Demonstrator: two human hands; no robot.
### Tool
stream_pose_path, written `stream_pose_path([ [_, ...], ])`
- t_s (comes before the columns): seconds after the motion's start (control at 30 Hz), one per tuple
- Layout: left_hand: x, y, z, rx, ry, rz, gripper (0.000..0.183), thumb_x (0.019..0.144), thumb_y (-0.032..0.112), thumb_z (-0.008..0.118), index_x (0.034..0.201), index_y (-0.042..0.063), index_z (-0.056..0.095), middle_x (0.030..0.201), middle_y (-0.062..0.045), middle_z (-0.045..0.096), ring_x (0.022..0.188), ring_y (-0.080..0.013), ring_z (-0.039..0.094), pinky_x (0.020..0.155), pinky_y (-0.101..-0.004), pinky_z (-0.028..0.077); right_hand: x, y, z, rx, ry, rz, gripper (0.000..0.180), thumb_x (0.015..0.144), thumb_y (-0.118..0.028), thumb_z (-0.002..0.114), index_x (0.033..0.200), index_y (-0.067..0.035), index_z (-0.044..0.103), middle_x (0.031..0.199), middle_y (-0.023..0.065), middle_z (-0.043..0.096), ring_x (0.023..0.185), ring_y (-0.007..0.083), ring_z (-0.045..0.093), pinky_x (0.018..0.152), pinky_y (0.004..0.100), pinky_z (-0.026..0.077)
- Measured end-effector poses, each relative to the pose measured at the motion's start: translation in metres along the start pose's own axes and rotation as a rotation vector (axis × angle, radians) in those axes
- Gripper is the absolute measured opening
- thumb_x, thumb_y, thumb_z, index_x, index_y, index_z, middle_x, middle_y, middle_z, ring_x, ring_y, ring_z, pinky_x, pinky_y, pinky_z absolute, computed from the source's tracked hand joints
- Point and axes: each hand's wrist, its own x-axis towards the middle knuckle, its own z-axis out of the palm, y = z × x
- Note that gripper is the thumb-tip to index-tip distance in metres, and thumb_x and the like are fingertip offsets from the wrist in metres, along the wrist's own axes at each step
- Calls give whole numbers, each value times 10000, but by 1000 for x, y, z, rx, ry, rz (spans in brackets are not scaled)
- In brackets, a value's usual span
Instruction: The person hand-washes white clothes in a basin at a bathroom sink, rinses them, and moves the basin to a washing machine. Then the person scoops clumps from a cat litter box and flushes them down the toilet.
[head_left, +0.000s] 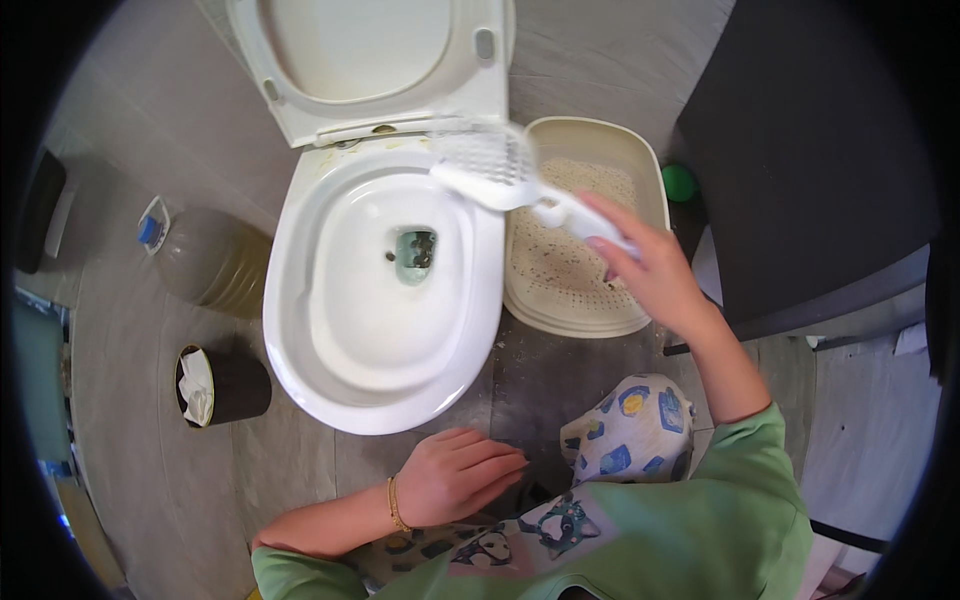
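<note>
My right hand grips the handle of a white slotted litter scoop. The scoop's head is blurred and hangs over the right rim of a white toilet bowl. Dark clumps lie in the water at the bottom of the bowl, with a small one just left of it. Under the scoop's handle, right of the toilet, stands a cream litter box holding pale granular litter. My left hand rests before my body, fingers together and loosely bent, with nothing visible in it.
The toilet seat and lid are raised. Left of the bowl are a large plastic bottle with a blue cap and a dark bin containing white paper. A dark cabinet flanks the right side, near a green round object.
</note>
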Motion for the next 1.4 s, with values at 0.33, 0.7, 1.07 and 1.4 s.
stream_pose_path([
  [0.33,7,-7,6,-25,-70,-72,227,785,89,740,1005,52,696,997,-50,699,769,-208,644,680,-318,520,-47,214,-1,600,44,838,445,992,-160,541,1401,8,489,1033,112,716,623,72,576,623,237,521],
  [0.7,7,-9,8,-31,-122,-108,218,794,92,725,1006,54,694,1025,-41,701,772,-195,644,680,-314,518,16,228,50,533,-1,733,423,988,-129,524,1393,-8,494,1000,114,717,638,122,647,585,261,567],
  [1.07,6,-4,9,-7,-120,-135,206,786,86,734,986,61,690,1009,-51,709,766,-211,652,676,-321,524,39,243,115,562,92,756,388,967,-103,528,1344,-9,536,946,129,710,630,176,688,562,289,584],
  [1.4,11,-2,18,5,-121,-151,197,802,100,733,993,65,698,997,-30,709,734,-185,639,662,-305,521,24,282,151,943,334,705,461,1004,-86,506,1457,-55,431,1086,123,685,686,142,647,625,264,547],
])
